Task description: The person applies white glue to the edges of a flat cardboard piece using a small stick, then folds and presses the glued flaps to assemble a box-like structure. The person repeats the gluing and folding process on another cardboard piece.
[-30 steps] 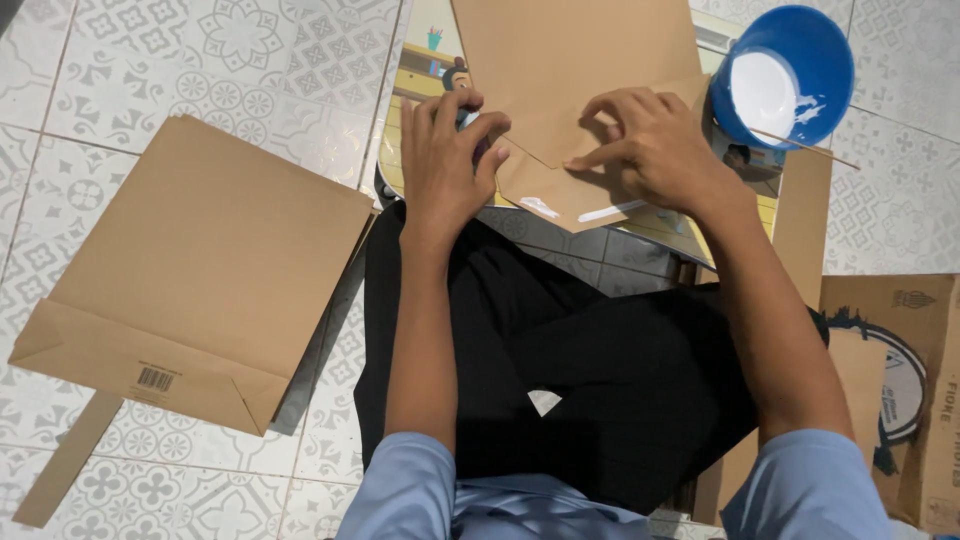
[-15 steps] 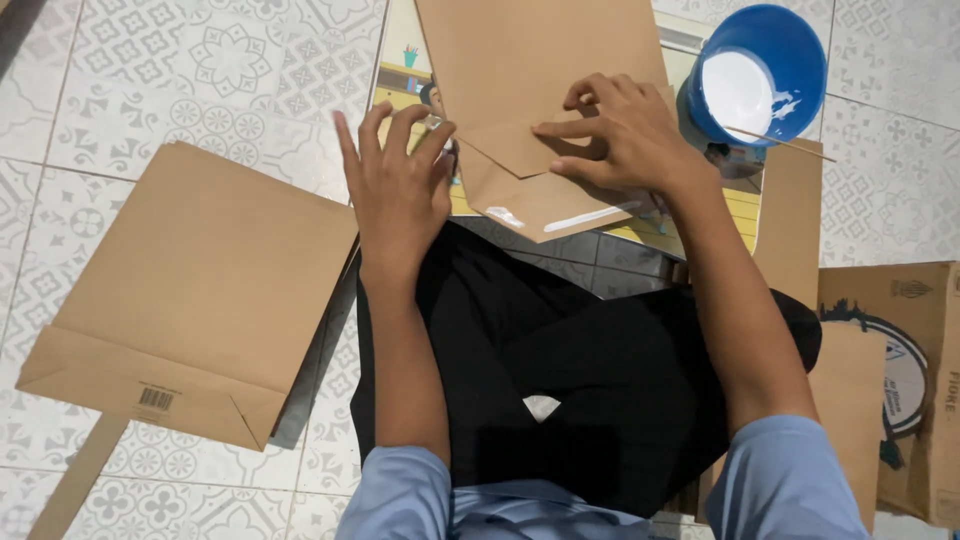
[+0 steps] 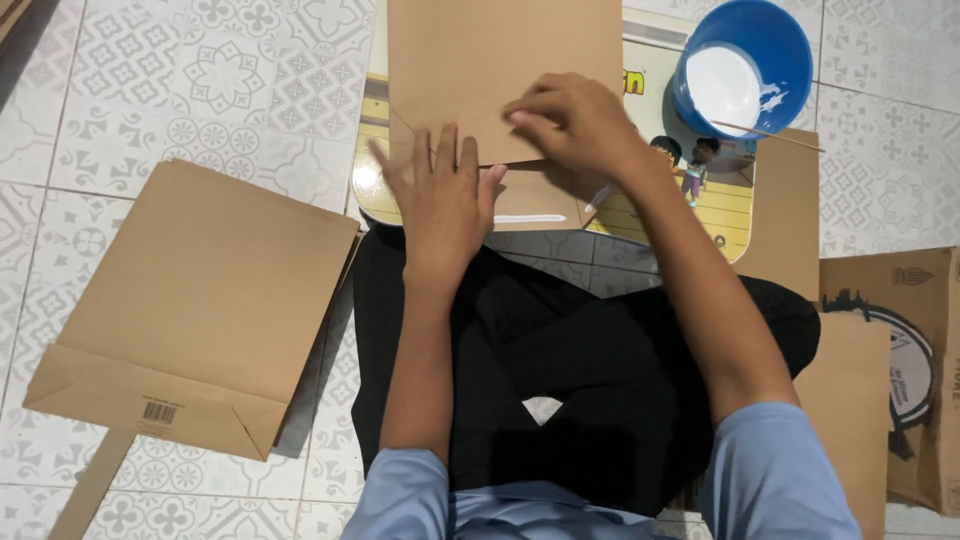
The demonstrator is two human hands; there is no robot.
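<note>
Person seated cross-legged on a patterned tile floor (image 3: pixel 200 80), black trousers, blue sleeves. A brown paper bag (image 3: pixel 500 70) lies flat on a small table (image 3: pixel 730 215) with a cartoon picture on its top, just ahead of the knees.

Left hand (image 3: pixel 440 200) lies palm down on the bag's folded bottom flap, fingers (image 3: pixel 445 150) straight and slightly spread, gripping nothing, pressing flat. Right hand (image 3: pixel 575 125) sits just beside it to the right, knuckles bent, fingertips bearing down on the fold edge; not closed around anything. A white strip of glue (image 3: pixel 530 218) shows on the flap near the left hand.

Blue bucket (image 3: pixel 745 70) with white paste stands on the table's far right corner; thin stick (image 3: pixel 765 135) rests across its rim. A finished bag (image 3: pixel 200 310) lies flat on the floor to the left, well apart. Printed cardboard box (image 3: pixel 910 360) at the right edge.
</note>
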